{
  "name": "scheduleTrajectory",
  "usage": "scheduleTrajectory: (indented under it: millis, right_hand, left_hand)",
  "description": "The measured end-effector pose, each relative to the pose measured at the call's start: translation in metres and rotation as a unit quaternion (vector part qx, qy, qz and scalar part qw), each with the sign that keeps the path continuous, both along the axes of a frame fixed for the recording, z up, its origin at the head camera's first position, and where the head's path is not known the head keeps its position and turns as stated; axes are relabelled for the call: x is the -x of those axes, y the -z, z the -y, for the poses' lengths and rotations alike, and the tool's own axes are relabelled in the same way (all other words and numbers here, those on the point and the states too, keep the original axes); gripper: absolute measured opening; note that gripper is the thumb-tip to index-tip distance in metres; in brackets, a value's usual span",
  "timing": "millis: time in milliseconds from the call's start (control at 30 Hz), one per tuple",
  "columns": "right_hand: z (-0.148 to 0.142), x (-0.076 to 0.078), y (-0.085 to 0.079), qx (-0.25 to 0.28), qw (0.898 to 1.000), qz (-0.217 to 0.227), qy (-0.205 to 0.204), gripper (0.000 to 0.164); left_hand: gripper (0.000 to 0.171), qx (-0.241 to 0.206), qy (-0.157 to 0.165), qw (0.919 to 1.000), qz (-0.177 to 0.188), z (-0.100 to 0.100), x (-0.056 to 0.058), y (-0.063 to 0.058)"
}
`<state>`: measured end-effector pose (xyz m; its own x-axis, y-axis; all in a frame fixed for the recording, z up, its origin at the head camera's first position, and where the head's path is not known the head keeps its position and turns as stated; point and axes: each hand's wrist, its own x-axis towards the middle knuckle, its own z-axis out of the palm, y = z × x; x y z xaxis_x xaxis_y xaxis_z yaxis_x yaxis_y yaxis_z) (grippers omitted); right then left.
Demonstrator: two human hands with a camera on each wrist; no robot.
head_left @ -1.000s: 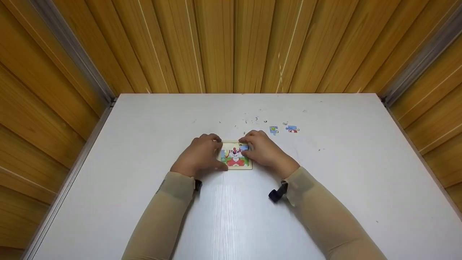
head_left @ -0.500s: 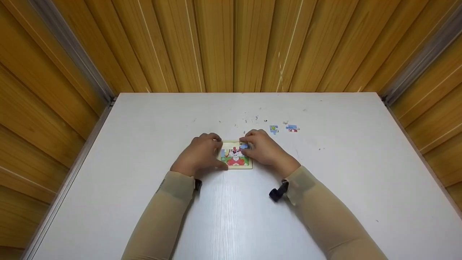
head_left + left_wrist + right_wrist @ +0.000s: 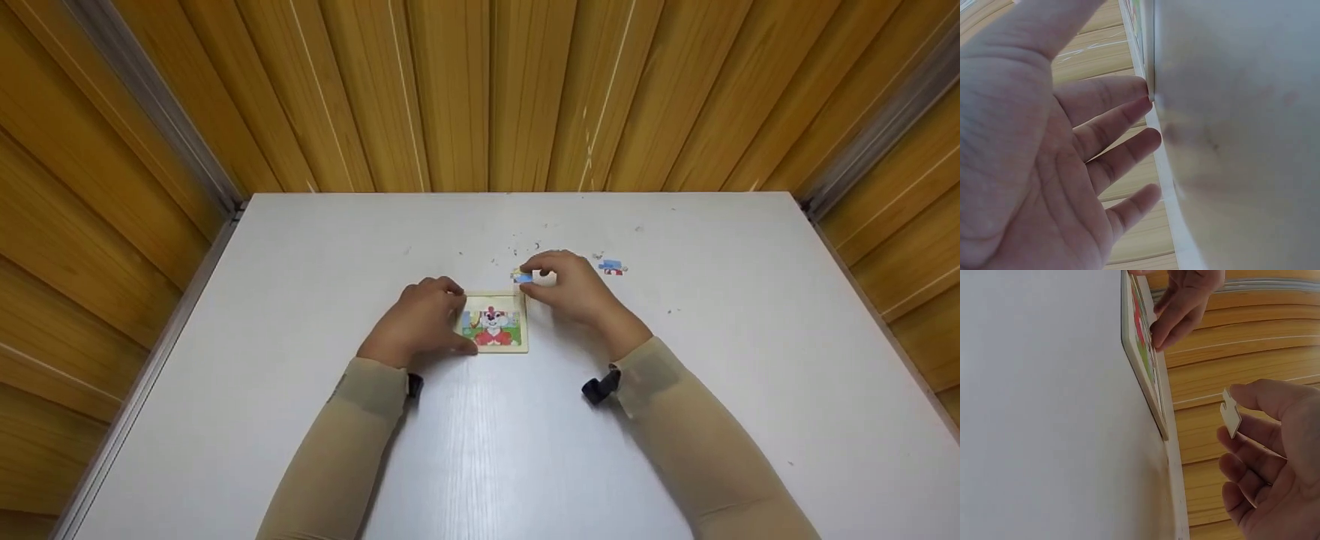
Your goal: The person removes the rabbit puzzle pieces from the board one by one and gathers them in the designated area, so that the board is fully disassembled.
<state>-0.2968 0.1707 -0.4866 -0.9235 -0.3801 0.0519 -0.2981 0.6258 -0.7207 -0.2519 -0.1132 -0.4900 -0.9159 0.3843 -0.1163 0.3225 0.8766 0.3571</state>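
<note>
A small wooden puzzle board (image 3: 524, 330) lies on the white table, its lower part filled with a cartoon animal in red and its upper strip bare. My left hand (image 3: 420, 319) grips the board's left side, thumb at the near edge and index finger at the far edge. Just beyond the far right corner, my right hand (image 3: 581, 296) pinches a blue-faced puzzle piece (image 3: 523, 279) between thumb and fingers. The right wrist view shows the plain wooden back of this piece (image 3: 1230, 413), held off the table.
Another puzzle piece (image 3: 612, 267), blue and red, lies to the right of my right hand. Small dark specks (image 3: 525, 246) are scattered on the table (image 3: 480, 450) beyond the board. A wood-plank wall (image 3: 450, 97) rises behind the table.
My right hand has lifted the blue piece from the board's upper right corner and moved away and right. It now covers the spot where another loose piece lay. The left hand stays put.
</note>
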Motion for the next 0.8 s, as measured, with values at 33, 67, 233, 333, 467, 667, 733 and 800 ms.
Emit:
scheduleTrajectory:
  millis: [33, 67, 233, 333, 467, 667, 733, 800]
  right_hand:
    - [-0.004, 0.001, -0.001, 0.001, 1.000, -0.003, 0.002, 0.037]
    - [-0.009, 0.002, -0.003, 0.001, 1.000, -0.003, 0.006, 0.037]
    - [-0.040, 0.010, -0.007, -0.006, 0.999, -0.003, 0.032, 0.039]
    - [-0.059, 0.013, -0.011, -0.013, 0.999, -0.002, 0.043, 0.039]
    - [-0.085, 0.015, -0.014, -0.022, 0.998, -0.006, 0.053, 0.040]
    - [-0.121, 0.016, -0.009, -0.032, 0.996, -0.003, 0.078, 0.040]
    - [-0.132, 0.017, -0.006, -0.036, 0.995, -0.001, 0.088, 0.041]
    - [-0.142, 0.017, -0.004, -0.039, 0.995, 0.002, 0.096, 0.041]
  left_hand:
    - [0.066, -0.001, -0.001, 1.0000, 0.001, 0.000, 0.000, 0.000]
    - [0.067, -0.003, -0.002, 1.0000, 0.003, 0.000, -0.001, 0.001]
    - [0.075, -0.014, -0.007, 0.9998, 0.008, 0.001, -0.001, 0.002]
    - [0.075, -0.017, -0.010, 0.9998, 0.010, 0.001, -0.001, 0.002]
    - [0.068, -0.029, -0.005, 0.9995, 0.010, 0.002, -0.001, 0.001]
    - [0.064, -0.032, 0.003, 0.9994, 0.011, 0.002, 0.000, 0.002]
    - [0.064, -0.032, 0.001, 0.9994, 0.012, 0.002, -0.001, 0.002]
    - [0.065, -0.032, -0.001, 0.9994, 0.012, 0.002, -0.001, 0.002]
